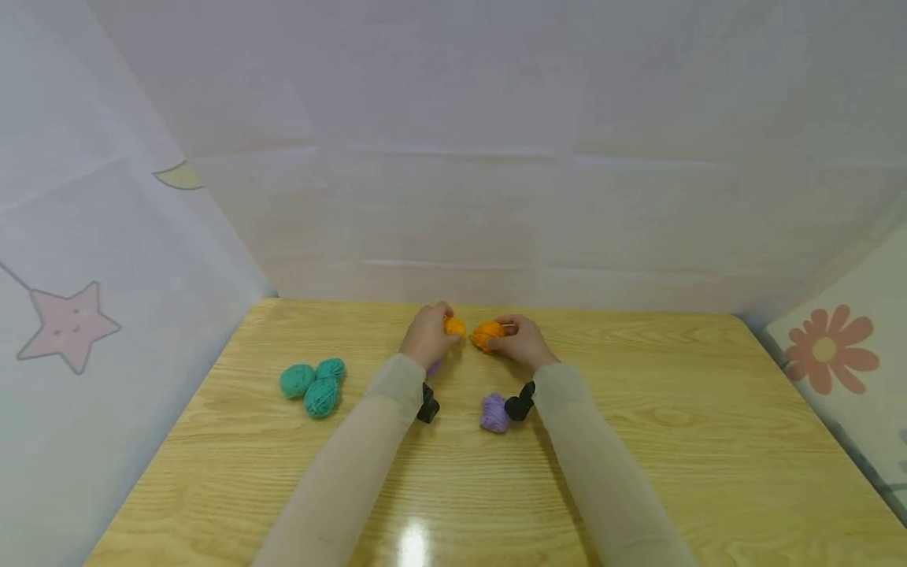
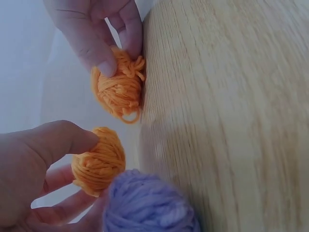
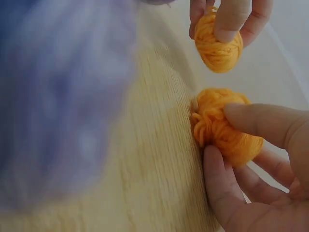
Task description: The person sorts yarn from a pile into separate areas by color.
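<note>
Near the back edge of the table, my left hand (image 1: 427, 337) pinches a small orange yarn ball (image 2: 99, 162) between thumb and fingers. Facing it a short gap away, my right hand (image 1: 523, 345) holds another orange yarn ball (image 3: 224, 128), which has loose loops of yarn. The right one appears to touch the wood; whether the left one does, I cannot tell. A purple yarn ball (image 2: 149, 205) sits close to my left hand, mostly hidden by it in the head view. Beside my right wrist lies a second purple yarn ball (image 1: 494, 413), blurred in the right wrist view.
Three teal yarn balls (image 1: 322, 398) lie clustered on the left of the wooden table (image 1: 680, 409). A pale sheet (image 1: 453, 220) rises behind the table's back edge, with patterned sheets at both sides. Dark wrist cameras (image 1: 520, 403) are strapped under my wrists.
</note>
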`<state>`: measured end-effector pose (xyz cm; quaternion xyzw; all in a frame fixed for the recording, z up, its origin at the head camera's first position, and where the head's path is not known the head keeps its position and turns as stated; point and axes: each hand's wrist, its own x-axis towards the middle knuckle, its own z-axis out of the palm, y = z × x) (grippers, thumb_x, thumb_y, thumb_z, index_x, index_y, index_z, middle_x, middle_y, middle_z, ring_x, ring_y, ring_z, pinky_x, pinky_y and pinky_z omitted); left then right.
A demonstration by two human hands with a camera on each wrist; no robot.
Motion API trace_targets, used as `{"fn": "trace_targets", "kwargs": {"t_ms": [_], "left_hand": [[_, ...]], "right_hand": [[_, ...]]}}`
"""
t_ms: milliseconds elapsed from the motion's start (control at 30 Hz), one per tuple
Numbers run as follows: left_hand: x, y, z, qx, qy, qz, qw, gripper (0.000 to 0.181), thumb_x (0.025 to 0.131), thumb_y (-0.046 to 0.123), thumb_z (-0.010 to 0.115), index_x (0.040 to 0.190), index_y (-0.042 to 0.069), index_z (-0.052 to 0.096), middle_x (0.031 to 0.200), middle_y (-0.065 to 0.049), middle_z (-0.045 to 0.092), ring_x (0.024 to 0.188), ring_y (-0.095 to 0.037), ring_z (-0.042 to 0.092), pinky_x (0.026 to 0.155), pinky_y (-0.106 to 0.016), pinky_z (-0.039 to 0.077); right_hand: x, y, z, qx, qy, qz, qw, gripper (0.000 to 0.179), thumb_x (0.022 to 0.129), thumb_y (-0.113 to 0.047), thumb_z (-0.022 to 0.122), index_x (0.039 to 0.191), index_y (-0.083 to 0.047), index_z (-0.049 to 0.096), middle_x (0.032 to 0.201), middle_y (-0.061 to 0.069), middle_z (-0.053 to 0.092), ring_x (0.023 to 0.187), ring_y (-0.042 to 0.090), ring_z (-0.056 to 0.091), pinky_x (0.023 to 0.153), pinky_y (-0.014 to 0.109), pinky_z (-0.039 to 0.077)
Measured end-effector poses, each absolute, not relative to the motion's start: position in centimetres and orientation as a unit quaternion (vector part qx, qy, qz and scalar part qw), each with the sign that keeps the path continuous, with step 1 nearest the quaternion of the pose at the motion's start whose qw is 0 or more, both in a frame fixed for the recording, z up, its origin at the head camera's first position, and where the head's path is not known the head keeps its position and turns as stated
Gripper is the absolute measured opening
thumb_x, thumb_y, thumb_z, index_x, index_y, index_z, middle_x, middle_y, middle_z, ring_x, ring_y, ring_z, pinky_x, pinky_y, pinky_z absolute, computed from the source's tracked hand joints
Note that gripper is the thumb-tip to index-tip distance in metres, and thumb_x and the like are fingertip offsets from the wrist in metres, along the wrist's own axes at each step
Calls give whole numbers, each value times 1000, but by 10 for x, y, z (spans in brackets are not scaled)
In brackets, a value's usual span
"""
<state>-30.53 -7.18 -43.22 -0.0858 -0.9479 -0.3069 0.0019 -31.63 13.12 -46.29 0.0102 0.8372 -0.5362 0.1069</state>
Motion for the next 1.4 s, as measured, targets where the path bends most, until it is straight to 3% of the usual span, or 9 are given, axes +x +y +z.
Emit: {"fn": "trace_targets", "kwargs": {"t_ms": [300,433,700,833,933,1133,1400], "left_hand": [[-305,-69,-434,-48,-952,-301,-20,44,95,19,74,130,-1,56,121,-23,61,108,-35,62,92,-46,53],[-304,-70,-435,-42,-951,-306,-10,39,95,17,74,125,-2,57,113,-21,64,101,-34,64,87,-44,55],[-303,-74,-435,-49,-948,-315,-1,28,97,10,68,121,0,58,98,-15,62,78,-24,57,73,-38,52],[-302,-78,-434,-55,-948,-312,1,26,97,10,63,121,1,59,93,-12,62,75,-23,55,70,-37,50],[-301,-82,-432,-63,-947,-314,2,27,97,10,61,122,0,60,95,-13,65,78,-24,57,72,-39,50],[-296,-91,-427,-67,-944,-323,7,29,99,13,59,125,2,62,114,-16,68,98,-30,65,84,-44,54],[-290,-105,-425,-86,-934,-346,26,28,99,18,59,123,4,63,116,-13,69,106,-30,64,90,-47,53]], "right_hand": [[-319,132,-462,8,831,-542,130,56,91,-15,76,144,-12,57,142,18,54,127,32,54,105,44,48],[-318,133,-462,14,820,-557,135,56,92,-13,76,144,-13,56,144,18,52,129,33,52,104,43,49],[-315,133,-465,46,809,-575,116,42,90,-13,78,122,-6,52,132,17,54,121,30,52,100,40,47],[-314,133,-467,41,793,-596,117,37,92,-10,74,123,-5,55,132,18,56,119,30,55,100,40,48],[-313,132,-466,30,780,-613,124,38,94,-6,70,129,-3,55,135,19,57,121,31,57,101,40,49],[-310,133,-465,10,760,-636,135,42,97,-5,67,137,-1,53,139,20,55,124,31,57,104,41,48],[-311,137,-472,18,686,-711,154,45,100,-2,60,143,4,46,146,20,45,131,31,52,108,39,47]]}}
